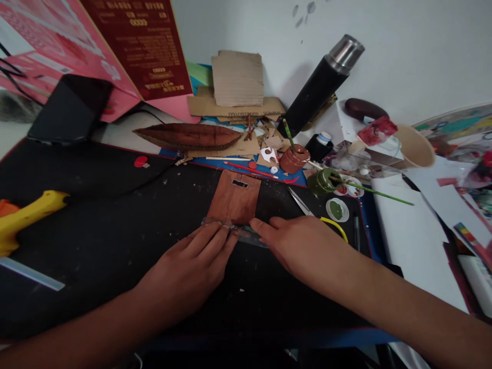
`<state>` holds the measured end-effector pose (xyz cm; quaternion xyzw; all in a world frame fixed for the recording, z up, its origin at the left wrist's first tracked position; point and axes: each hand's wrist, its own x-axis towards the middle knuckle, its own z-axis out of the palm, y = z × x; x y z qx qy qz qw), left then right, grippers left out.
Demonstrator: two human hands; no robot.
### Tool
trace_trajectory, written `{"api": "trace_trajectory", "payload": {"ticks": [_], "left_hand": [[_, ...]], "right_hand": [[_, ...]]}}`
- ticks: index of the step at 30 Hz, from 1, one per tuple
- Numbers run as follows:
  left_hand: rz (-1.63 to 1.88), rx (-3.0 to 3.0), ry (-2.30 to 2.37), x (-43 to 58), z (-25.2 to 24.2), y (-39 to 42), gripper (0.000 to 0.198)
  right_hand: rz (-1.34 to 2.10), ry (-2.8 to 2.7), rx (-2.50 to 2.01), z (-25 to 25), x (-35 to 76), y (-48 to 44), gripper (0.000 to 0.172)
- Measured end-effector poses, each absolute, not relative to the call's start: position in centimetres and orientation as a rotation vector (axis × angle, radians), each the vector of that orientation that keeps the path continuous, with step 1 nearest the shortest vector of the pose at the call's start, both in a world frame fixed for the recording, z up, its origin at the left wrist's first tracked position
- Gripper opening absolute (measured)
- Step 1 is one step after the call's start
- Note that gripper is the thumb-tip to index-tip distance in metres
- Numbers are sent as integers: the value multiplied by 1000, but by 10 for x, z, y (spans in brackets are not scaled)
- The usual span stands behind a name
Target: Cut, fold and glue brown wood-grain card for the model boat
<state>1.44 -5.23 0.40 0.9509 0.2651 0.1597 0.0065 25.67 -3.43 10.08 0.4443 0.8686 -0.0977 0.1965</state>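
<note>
while both hands rest flat on the dark surface, the left hand and right hand press a clear ruler along the near edge of a brown painted card piece. fingers of both hands lie extended, pinning the ruler, grasping nothing. scissors lie just right of the card; a tipped green paint pot with a brush sits further right, a yellow glue gun far left. risk noted: uneven pressure may let the ruler skid off the card edge; a right forearm sweep could catch the scissors or paint lid.
</note>
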Motion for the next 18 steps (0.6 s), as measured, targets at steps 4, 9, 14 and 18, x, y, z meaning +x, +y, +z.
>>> {"api": "trace_trajectory", "payload": {"ticks": [4, 9, 14, 18], "left_hand": [[503, 2984, 832, 14, 4, -52, 44], [489, 2986, 846, 14, 3, -53, 45], [495, 2984, 855, 15, 4, -52, 44], [502, 2986, 843, 15, 5, -52, 44]], "right_hand": [[-266, 2425, 1256, 101, 259, -35, 41], [-280, 2450, 1268, 99, 264, -37, 43], [-267, 2455, 1288, 98, 266, -38, 42], [-284, 2477, 1290, 98, 267, -38, 41]]}}
